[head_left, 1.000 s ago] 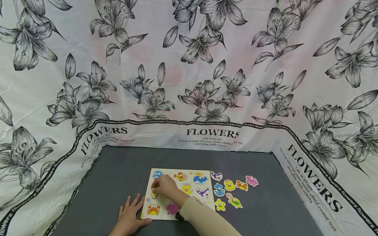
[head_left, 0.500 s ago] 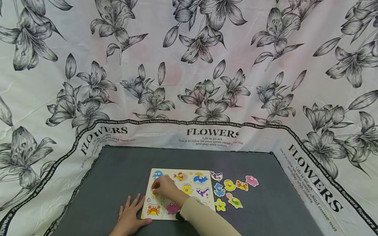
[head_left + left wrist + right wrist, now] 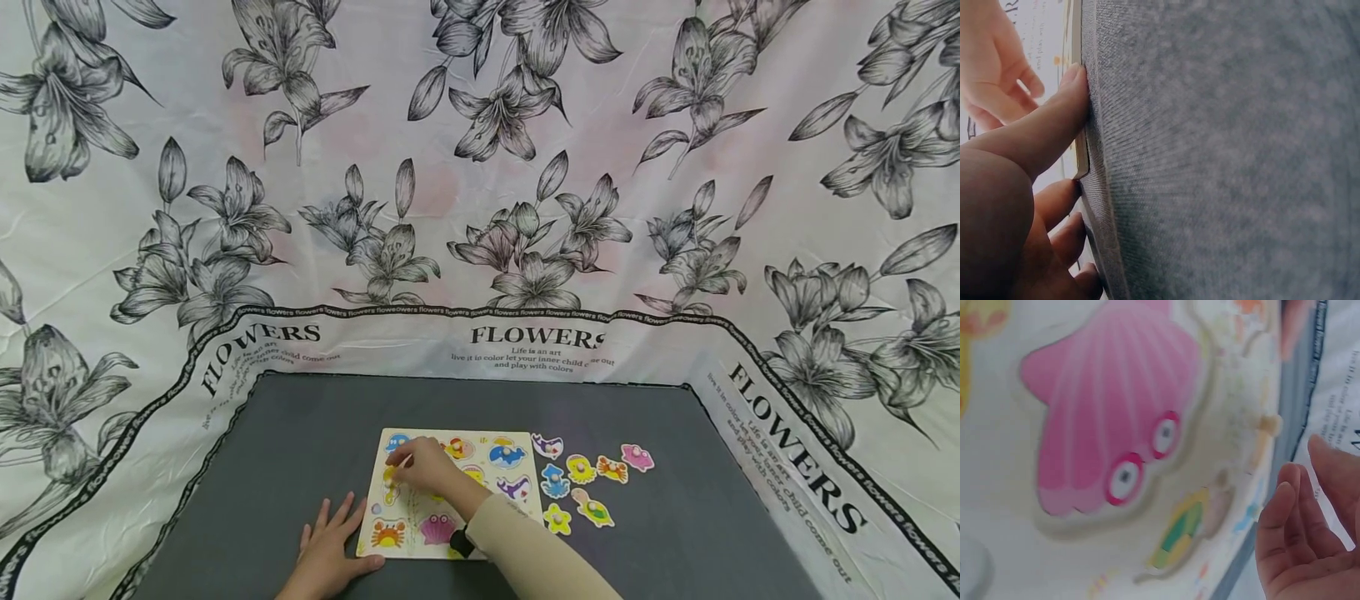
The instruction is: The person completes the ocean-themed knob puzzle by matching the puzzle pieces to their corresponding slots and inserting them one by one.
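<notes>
A cream peg puzzle board [image 3: 420,552] with sea-animal shapes lies on the dark table. My left hand [image 3: 326,550] is spread flat at its lower left corner, and in the left wrist view the thumb [image 3: 1066,103] rests on the board's edge. Over the upper left of the board hovers my right hand [image 3: 427,467], just above a yellow knobbed puzzle piece [image 3: 389,482]. In the right wrist view the right hand's thumb and fingers [image 3: 1275,512] are bent loosely, with nothing between them. A pink shell picture [image 3: 1116,394] and a turtle picture [image 3: 1185,528] show on the board.
Several loose knobbed pieces lie right of the board, among them a turtle [image 3: 592,507], a star [image 3: 557,518], a crab [image 3: 612,469] and a pink piece [image 3: 637,457]. A flower-printed cloth [image 3: 540,342] borders the dark table [image 3: 697,517].
My right hand has lifted slightly off the yellow piece and let go of it. The left hand stays in place. The head view has shifted a little.
</notes>
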{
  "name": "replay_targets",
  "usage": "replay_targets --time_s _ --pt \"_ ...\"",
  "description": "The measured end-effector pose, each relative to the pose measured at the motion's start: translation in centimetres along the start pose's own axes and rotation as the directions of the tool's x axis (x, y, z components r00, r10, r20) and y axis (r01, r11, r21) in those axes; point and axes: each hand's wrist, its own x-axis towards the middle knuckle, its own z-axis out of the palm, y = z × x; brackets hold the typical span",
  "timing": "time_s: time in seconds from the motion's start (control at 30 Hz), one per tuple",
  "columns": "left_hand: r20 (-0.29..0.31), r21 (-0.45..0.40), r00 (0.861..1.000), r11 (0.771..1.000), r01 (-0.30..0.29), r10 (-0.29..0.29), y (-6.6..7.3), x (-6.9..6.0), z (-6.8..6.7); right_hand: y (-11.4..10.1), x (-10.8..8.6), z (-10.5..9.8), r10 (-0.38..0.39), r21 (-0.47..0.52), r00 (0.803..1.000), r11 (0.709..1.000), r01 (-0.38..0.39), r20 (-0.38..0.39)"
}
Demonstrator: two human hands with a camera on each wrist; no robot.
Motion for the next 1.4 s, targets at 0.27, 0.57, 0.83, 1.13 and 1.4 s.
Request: replay_targets --time_s 0.27,0.57,0.83,1.13,1.4 --pt "-0.006 0.007 1.0 1.0 -0.003 0.003 0.1 0.0 0.0 -0.6 -1.0 -2.0 -0.056 -0.003 0.997 0.998 0.056 -0.05" --pt "-0.002 0.022 1.0 1.0 0.006 -0.006 0.2 0.2 0.2 -0.3 -2.7 -4.7 -0.057 0.0 0.996 0.998 0.057 -0.064" --pt "0.022 0.048 0.999 0.999 0.026 -0.027 -0.1 0.2 -0.2 1.1 -4.7 -6.3 -0.055 0.009 0.99 0.998 0.057 -0.133" --pt "0.028 0.042 0.999 0.999 0.017 -0.019 -0.1 0.4 -0.2 3.0 -6.8 -8.0 -0.039 0.038 0.977 0.998 0.048 -0.207" --pt "0.035 0.024 0.999 1.0 0.013 -0.013 -0.4 0.5 0.1 5.0 -8.7 -9.2 -0.046 0.032 0.969 0.998 0.055 -0.241"
